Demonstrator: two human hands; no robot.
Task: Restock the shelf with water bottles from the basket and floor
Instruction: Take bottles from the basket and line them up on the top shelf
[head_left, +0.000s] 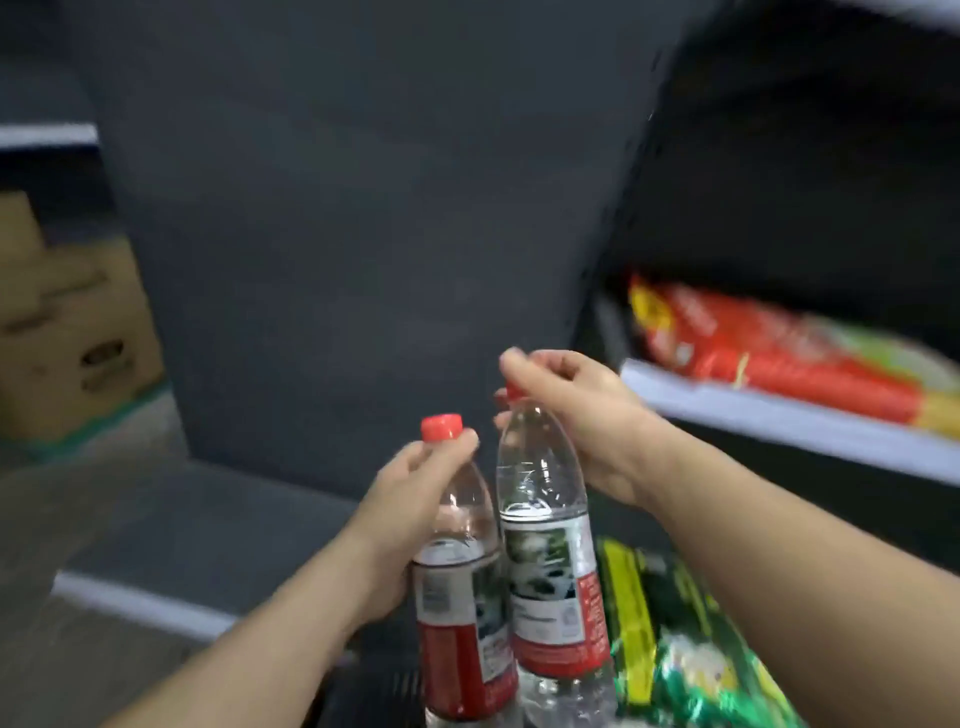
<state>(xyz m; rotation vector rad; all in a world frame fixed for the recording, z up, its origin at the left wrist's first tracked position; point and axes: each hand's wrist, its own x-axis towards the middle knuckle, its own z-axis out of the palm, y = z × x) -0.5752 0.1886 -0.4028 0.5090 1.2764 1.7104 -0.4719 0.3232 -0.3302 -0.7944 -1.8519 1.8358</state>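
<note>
Both bottles, the left bottle (457, 582) and the right bottle (550, 561), hang upright side by side, the left hand (415, 499) and right hand (566, 410) each in a narrow grip around a neck below the red cap. Full and probably heavy, slick plastic; the neck ridge seems the safest hold. The shelf (779, 415) waits just right.

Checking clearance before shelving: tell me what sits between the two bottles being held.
Head view: nothing separate. The left bottle, gripped at its neck by the left hand, hangs right beside the right bottle, held by the right hand; whether their labelled sides touch is unclear.
</note>
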